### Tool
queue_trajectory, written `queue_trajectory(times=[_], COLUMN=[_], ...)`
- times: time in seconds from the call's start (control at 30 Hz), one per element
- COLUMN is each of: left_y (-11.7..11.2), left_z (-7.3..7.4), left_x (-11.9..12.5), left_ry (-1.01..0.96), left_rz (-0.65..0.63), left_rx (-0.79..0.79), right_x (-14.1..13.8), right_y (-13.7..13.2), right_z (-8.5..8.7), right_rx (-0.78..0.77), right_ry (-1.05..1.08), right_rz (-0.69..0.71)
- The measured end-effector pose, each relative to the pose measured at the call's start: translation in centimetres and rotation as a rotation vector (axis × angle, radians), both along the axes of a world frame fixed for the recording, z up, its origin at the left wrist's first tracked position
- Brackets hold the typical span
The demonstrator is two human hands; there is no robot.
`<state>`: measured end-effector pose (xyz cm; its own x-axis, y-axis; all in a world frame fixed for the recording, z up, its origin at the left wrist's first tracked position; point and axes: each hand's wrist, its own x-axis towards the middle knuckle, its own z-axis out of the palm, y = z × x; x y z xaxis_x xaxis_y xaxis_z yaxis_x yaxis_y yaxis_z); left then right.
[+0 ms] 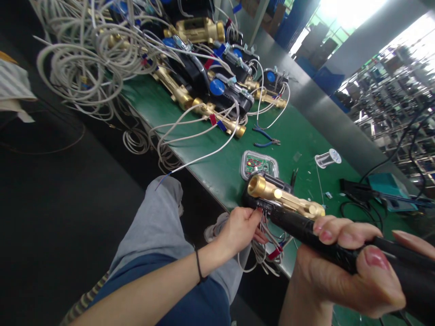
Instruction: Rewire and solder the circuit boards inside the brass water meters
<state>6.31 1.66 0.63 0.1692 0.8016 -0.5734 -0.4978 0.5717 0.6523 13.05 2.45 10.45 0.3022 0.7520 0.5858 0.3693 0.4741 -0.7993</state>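
In the head view, the threaded brass pipe body (285,198) lies at four o'clock from centre, against a black plastic housing (249,198), by the green bench (217,183)'s near edge. At its eight o'clock, the left hand (239,226) bends thumb and fingers to the housing's lower edge, where grey cables (261,253) gather; whether they pinch a wire or just steady it, I cannot tell. At four o'clock, the right hand (353,258) wraps firmly round a long black cylindrical tool (306,228).

The brass should be heavy, stiff and somewhat slippery, best held around its middle; the cables look flexible, their joints probably fragile, so support the housing rather than pull them.

Fingers mask the wire entry, the tool's tip merges with the dark housing, and its rear runs off-frame at three o'clock.
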Motion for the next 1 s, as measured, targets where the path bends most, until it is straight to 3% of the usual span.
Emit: queue_trajectory(times=[0.1,0.2,0.37,0.47,0.7,0.9,1.0], left_y=[0.0,-0.1,-0.2,-0.2,-0.2,-0.3,-0.4], left_z=[-0.2,-0.3,0.0,-0.1,-0.5,-0.7,-0.8], left_x=[0.0,0.1,0.0,0.1,0.2,0.2,0.3], left_ry=[0.004,0.011,0.008,0.005,0.009,0.033,0.055], left_rz=[-0.001,0.002,0.003,0.003,0.005,0.001,0.0], left_rx=[0.008,0.013,0.03,0.038,0.044,0.061,0.081], right_x=[0.3,0.7,1.7,2.1,1.3,1.0,0.0], right_y=[0.0,0.1,1.1,1.6,1.4,1.3,1.3], right_z=[-0.2,-0.7,-1.7,-2.1,-1.5,-1.5,-1.3], right_rx=[-0.022,-0.008,0.186,0.211,0.274,0.237,0.314], right_ry=[-0.05,-0.078,0.117,0.192,0.215,0.187,0.164], right_rz=[-0.028,0.042,0.186,0.205,0.253,0.264,0.283])
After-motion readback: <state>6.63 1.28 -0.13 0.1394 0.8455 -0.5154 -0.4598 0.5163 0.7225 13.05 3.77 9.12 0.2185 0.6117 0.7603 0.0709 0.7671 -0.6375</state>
